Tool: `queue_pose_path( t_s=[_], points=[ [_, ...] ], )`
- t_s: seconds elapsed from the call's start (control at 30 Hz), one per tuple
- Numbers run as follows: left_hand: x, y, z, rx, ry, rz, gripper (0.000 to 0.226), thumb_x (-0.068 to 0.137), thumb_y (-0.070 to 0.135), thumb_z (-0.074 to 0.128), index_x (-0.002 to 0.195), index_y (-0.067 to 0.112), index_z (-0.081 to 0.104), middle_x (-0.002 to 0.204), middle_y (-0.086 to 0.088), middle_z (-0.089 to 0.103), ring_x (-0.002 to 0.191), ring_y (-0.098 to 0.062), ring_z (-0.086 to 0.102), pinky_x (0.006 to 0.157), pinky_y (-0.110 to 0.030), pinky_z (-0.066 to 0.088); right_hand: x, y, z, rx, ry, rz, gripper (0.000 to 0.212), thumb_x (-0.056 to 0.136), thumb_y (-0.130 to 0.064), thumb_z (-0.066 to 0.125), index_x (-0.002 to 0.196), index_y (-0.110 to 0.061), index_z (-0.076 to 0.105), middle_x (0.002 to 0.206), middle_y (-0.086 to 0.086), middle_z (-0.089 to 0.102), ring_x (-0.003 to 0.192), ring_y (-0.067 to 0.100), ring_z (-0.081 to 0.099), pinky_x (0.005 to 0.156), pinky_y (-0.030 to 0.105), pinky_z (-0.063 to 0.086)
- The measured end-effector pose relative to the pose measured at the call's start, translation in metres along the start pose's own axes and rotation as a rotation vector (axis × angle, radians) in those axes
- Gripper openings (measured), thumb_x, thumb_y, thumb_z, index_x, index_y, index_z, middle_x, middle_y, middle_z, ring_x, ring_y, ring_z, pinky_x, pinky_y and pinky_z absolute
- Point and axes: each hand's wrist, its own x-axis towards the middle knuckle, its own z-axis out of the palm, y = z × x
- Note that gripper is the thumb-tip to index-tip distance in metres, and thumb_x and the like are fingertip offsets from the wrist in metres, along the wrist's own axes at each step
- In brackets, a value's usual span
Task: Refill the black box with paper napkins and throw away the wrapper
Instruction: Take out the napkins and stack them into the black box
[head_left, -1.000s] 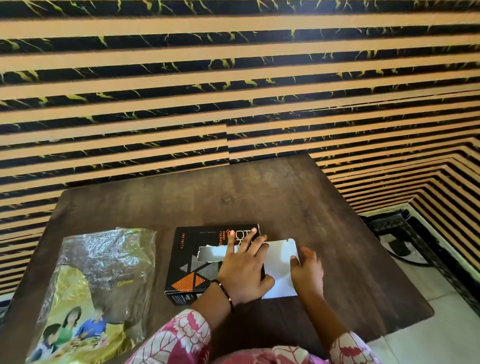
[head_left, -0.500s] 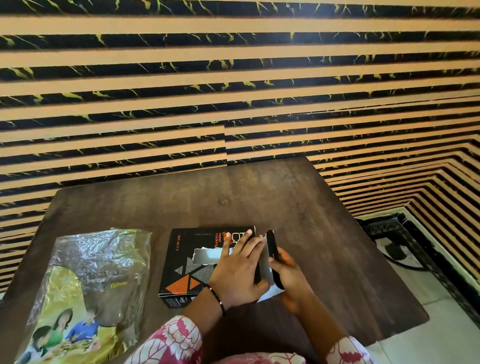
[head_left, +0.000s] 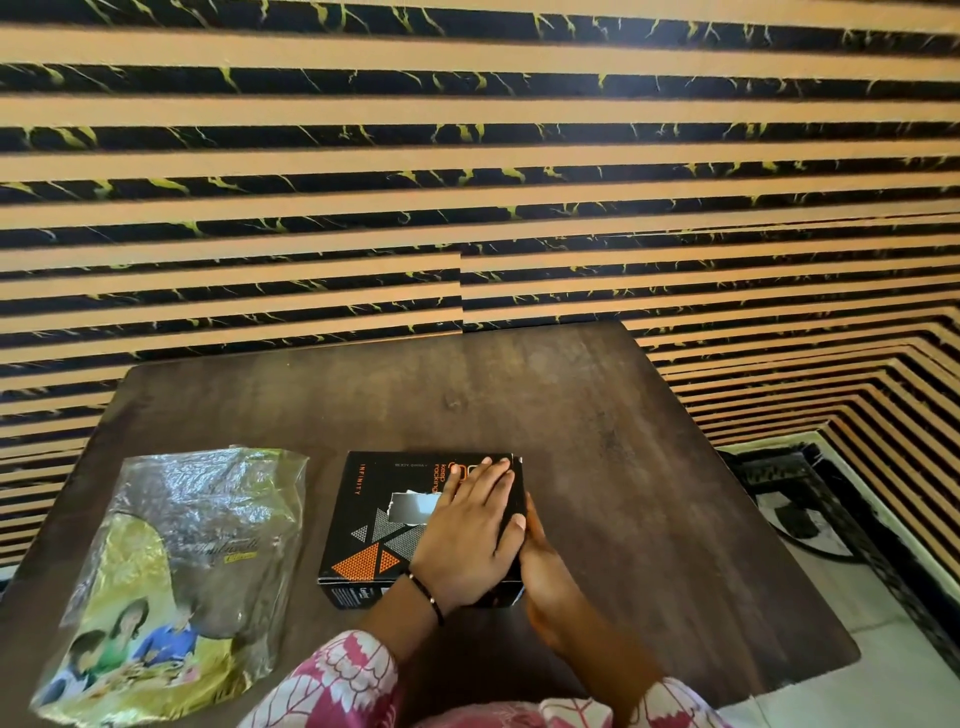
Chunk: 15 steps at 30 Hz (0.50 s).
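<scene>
Fingers of the left hand (head_left: 470, 525) lie flat and spread on the lid of the black box (head_left: 374, 519), grasping nothing.
Head view: the right hand (head_left: 540, 561) presses edge-on against the box's right side flap, fingers extended and gripping nothing. Left of the box on the table (head_left: 597, 441) lies the wrapper (head_left: 182, 571), seemingly empty. To seat the flap, steady downward pressure should accompany the sideways push, lest the box slide leftward.

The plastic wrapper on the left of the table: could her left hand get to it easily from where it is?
Probably yes. The left hand lies flat on the black box, and only bare table separates the box from the wrapper; nothing stands between them.
</scene>
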Motion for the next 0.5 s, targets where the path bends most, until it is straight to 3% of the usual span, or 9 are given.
queue_pose_path(
  t_s=[0.07, 0.17, 0.23, 0.3, 0.4, 0.5],
  points=[
    [0.0005, 0.0002, -0.0009, -0.053, 0.01, -0.004, 0.072, 0.085, 0.049, 0.006, 0.144, 0.014, 0.027, 0.154, 0.002, 0.022, 0.143, -0.01, 0.006, 0.118, -0.033, -0.005, -0.0032, 0.0003, 0.0049, -0.061, -0.035, 0.027, 0.033, 0.1, -0.043, 0.017, 0.12, -0.045, 0.044, 0.103, -0.016, 0.06, 0.085, -0.01, 0.056, 0.066, 0.01, 0.048],
    [-0.0003, -0.0008, -0.0044, -0.202, 0.03, -0.012, 0.072, 0.084, 0.048, 0.002, 0.141, 0.017, 0.033, 0.152, 0.004, 0.029, 0.142, -0.006, 0.01, 0.119, -0.033, 0.001, -0.0044, -0.0012, 0.0056, -0.1, -0.073, 0.025, 0.047, 0.1, -0.038, 0.025, 0.146, -0.036, 0.013, 0.137, -0.009, 0.047, 0.101, -0.002, 0.053, 0.071, 0.011, 0.046],
    [-0.002, -0.0011, -0.0072, -0.3, 0.051, -0.016, 0.07, 0.085, 0.047, 0.003, 0.14, 0.019, 0.036, 0.149, 0.004, 0.034, 0.141, -0.004, 0.013, 0.119, -0.033, 0.002, -0.0044, -0.0029, 0.0047, -0.12, -0.079, 0.015, 0.056, 0.1, -0.032, 0.031, 0.148, -0.033, 0.002, 0.145, -0.003, 0.039, 0.104, 0.001, 0.049, 0.07, 0.012, 0.047],
    [-0.0026, -0.0006, -0.0084, -0.329, 0.049, -0.012, 0.068, 0.085, 0.047, 0.005, 0.139, 0.02, 0.037, 0.148, 0.004, 0.037, 0.141, -0.004, 0.015, 0.119, -0.034, 0.003, -0.0048, -0.0035, 0.0042, -0.145, -0.087, -0.021, 0.057, 0.1, -0.029, 0.033, 0.147, -0.033, 0.001, 0.142, -0.005, 0.04, 0.101, -0.003, 0.05, 0.073, 0.01, 0.047],
    [-0.0014, -0.0004, -0.0083, -0.328, 0.044, -0.013, 0.068, 0.085, 0.047, 0.005, 0.139, 0.021, 0.037, 0.146, 0.004, 0.039, 0.14, -0.005, 0.017, 0.119, -0.034, 0.005, -0.004, -0.0041, 0.003, -0.223, -0.096, -0.058, 0.06, 0.1, -0.03, 0.034, 0.149, -0.028, -0.001, 0.15, -0.004, 0.03, 0.12, 0.002, 0.04, 0.097, 0.016, 0.037],
    [-0.0019, -0.001, -0.0087, -0.401, 0.07, -0.035, 0.065, 0.086, 0.048, 0.009, 0.136, 0.021, 0.042, 0.143, 0.004, 0.042, 0.137, 0.001, 0.019, 0.118, -0.027, 0.005, -0.0016, -0.0012, 0.0, -0.292, -0.089, -0.073, 0.058, 0.099, -0.033, 0.035, 0.148, -0.029, 0.004, 0.147, -0.005, 0.035, 0.118, 0.006, 0.043, 0.099, 0.022, 0.036]
  ],
)
